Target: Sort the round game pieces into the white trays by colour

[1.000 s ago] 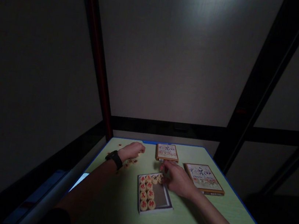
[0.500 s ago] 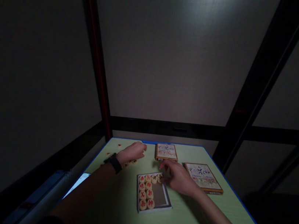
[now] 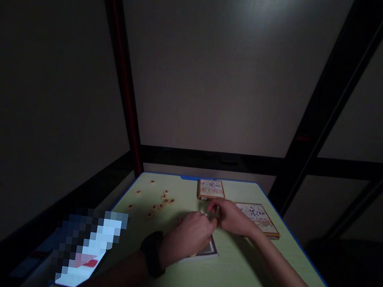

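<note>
My left hand (image 3: 192, 234), with a black watch on the wrist, is over the shallow tray (image 3: 213, 247) and hides most of it. Its fingers are closed, and a pale bit of a round Chinese chess piece (image 3: 207, 215) shows at the fingertips. Close by on the right, my right hand (image 3: 233, 217) hovers near the tray's far corner. Its fingers are bent but apart, with nothing visible between them. Several loose wooden chess pieces (image 3: 162, 205) lie scattered on the table left of the tray. The pieces inside the tray are covered by my left hand.
Two flat boxes with printed lids are on the green table (image 3: 229, 282): a smaller box (image 3: 211, 189) at the back and a larger box (image 3: 259, 218) behind my right forearm. A bright, partly blurred screen (image 3: 79, 268) is at the left edge. Panel walls surround the table.
My left hand has come from the loose pieces toward me and right, over the tray, uncovering those pieces. My right hand stays near the tray's far corner. The view has shifted slightly.
</note>
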Demonstrator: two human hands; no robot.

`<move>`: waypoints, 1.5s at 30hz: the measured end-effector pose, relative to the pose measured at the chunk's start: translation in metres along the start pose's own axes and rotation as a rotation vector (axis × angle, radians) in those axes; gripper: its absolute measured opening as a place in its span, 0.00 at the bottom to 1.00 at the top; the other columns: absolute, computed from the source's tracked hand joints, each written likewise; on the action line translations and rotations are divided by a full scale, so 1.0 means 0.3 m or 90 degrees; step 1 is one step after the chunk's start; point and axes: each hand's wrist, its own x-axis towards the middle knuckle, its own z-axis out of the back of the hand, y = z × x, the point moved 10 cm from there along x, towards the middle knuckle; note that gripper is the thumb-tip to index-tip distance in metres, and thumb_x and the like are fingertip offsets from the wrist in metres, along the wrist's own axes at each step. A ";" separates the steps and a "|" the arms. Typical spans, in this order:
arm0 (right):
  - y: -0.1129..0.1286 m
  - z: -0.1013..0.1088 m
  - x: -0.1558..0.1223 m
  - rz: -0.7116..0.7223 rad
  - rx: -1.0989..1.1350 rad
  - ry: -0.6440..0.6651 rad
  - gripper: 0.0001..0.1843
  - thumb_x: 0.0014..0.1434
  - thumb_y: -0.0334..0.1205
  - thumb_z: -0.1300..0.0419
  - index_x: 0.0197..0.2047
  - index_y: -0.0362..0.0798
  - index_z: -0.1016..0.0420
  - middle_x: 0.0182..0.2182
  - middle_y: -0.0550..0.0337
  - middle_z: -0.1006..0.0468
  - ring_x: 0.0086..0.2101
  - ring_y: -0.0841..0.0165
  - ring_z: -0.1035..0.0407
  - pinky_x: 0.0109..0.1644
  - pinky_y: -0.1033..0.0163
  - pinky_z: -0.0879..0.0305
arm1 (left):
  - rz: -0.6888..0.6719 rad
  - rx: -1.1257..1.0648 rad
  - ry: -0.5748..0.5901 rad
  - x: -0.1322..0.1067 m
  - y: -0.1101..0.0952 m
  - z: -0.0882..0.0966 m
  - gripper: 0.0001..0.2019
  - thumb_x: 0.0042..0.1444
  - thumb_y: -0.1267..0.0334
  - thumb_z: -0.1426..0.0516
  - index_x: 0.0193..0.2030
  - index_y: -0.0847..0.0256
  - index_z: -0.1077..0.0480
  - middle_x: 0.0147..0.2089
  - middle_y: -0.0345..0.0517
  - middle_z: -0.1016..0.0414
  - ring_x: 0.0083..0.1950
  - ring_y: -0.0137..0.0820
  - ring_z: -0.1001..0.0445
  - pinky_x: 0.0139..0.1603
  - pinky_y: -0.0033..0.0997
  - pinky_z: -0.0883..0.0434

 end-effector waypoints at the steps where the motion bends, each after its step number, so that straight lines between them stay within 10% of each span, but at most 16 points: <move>1: 0.003 -0.015 -0.002 0.008 -0.008 0.028 0.19 0.41 0.23 0.40 0.38 0.46 0.23 0.31 0.62 0.22 0.33 0.68 0.30 0.36 0.67 0.41 | 0.014 -0.005 0.014 0.005 0.005 -0.004 0.12 0.60 0.69 0.45 0.49 0.67 0.29 0.41 0.60 0.21 0.41 0.46 0.21 0.40 0.42 0.26; 8: 0.015 -0.079 -0.024 0.022 -0.068 0.150 0.08 0.46 0.28 0.37 0.32 0.46 0.20 0.26 0.63 0.22 0.28 0.69 0.32 0.32 0.67 0.43 | 0.052 -0.137 -0.004 -0.019 0.064 0.015 0.17 0.56 0.59 0.37 0.50 0.64 0.29 0.40 0.54 0.20 0.40 0.42 0.21 0.37 0.34 0.29; 18: 0.139 -0.110 -0.069 0.021 -0.280 0.172 0.11 0.46 0.35 0.35 0.36 0.51 0.19 0.35 0.54 0.17 0.35 0.59 0.24 0.32 0.63 0.43 | 0.213 -0.214 -0.232 -0.116 0.393 0.036 0.10 0.65 0.63 0.49 0.33 0.59 0.31 0.34 0.43 0.23 0.38 0.31 0.25 0.43 0.28 0.33; 25: 0.151 -0.162 -0.061 0.026 -0.371 0.162 0.11 0.51 0.33 0.40 0.39 0.46 0.21 0.36 0.48 0.17 0.34 0.57 0.23 0.34 0.61 0.40 | 0.228 -0.212 -0.200 -0.105 0.375 -0.094 0.16 0.68 0.63 0.54 0.33 0.60 0.28 0.37 0.48 0.20 0.42 0.34 0.24 0.46 0.31 0.33; 36: 0.126 -0.040 -0.056 -0.030 -0.300 0.096 0.13 0.50 0.32 0.40 0.39 0.50 0.20 0.31 0.55 0.17 0.32 0.62 0.25 0.31 0.63 0.47 | 0.228 -0.199 -0.175 -0.114 0.353 -0.088 0.18 0.69 0.61 0.55 0.36 0.59 0.25 0.39 0.48 0.19 0.42 0.33 0.23 0.45 0.30 0.31; 45: 0.152 -0.153 -0.066 -0.013 -0.385 0.153 0.10 0.54 0.35 0.43 0.38 0.48 0.21 0.35 0.49 0.17 0.33 0.58 0.23 0.34 0.61 0.41 | 0.232 -0.189 -0.165 -0.113 0.350 -0.102 0.18 0.69 0.60 0.55 0.37 0.59 0.25 0.39 0.48 0.20 0.42 0.34 0.23 0.45 0.30 0.31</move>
